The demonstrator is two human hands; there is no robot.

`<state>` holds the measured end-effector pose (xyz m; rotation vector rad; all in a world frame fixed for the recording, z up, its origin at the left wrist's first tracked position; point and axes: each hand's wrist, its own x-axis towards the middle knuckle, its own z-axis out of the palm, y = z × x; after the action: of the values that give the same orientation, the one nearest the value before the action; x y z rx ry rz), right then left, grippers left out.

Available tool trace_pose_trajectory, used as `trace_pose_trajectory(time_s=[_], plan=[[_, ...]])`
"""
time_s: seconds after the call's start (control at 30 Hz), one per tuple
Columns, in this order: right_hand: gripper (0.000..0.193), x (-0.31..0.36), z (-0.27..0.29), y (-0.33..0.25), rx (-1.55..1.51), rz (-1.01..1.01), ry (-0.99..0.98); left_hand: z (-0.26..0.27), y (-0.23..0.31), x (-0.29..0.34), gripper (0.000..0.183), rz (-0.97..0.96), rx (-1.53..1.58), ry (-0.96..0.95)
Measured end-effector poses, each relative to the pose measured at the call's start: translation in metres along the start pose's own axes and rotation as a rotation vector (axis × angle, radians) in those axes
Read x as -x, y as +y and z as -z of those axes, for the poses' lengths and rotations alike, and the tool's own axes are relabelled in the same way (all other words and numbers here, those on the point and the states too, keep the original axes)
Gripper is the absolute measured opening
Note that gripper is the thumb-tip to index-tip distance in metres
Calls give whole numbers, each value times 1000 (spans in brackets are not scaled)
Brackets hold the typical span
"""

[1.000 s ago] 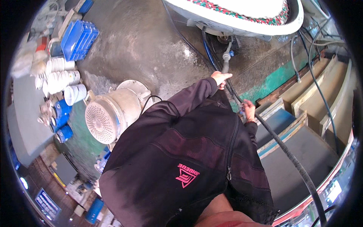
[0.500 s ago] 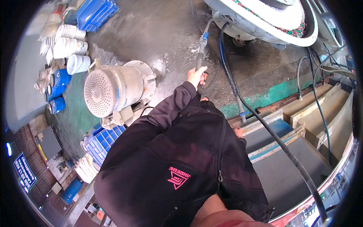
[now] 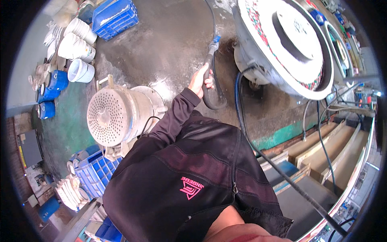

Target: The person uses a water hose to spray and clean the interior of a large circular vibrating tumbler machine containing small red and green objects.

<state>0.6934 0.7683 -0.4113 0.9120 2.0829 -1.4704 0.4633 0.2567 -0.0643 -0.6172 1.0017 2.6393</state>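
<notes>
My left hand [image 3: 198,82] is closed around a thick dark hose [image 3: 209,94], just below a grey fitting with a blue valve [image 3: 217,39]. The valve end points away from me, over the wet floor. Below my hand the hose loops down and bends back up. To the right of the hose stands a large round machine tub [image 3: 246,38] with a pale raised centre and a ring of small red, green and white pieces [image 3: 262,34]. My right hand is not visible; the right side of my dark jacket shows at the lower right.
At left a metal drum with a perforated end [image 3: 105,115] lies on its side. Blue crates [image 3: 117,20], white buckets [image 3: 80,71] and blue barrels [image 3: 56,80] stand beyond. A black hose [image 3: 278,169] crosses above settling troughs [image 3: 310,197] at right.
The view has shifted, bringing more of the round tub into sight. My left hand keeps its hold on the hose, whose valve end has swung away from the tub. My right hand has left view.
</notes>
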Motion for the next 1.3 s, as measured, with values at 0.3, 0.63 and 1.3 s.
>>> trace_pose_trajectory(time_s=[0.3, 0.63, 1.3], plan=[[16, 43, -170, -281, 29, 5, -200, 45, 80, -46, 31, 111, 124, -59], [18, 6, -192, -330, 101, -148, -161, 75, 154, -87, 33, 110, -30, -157], [19, -138, -390, -607, -9, -61, -226, 112, 351, -317, 32, 403, -12, -260]])
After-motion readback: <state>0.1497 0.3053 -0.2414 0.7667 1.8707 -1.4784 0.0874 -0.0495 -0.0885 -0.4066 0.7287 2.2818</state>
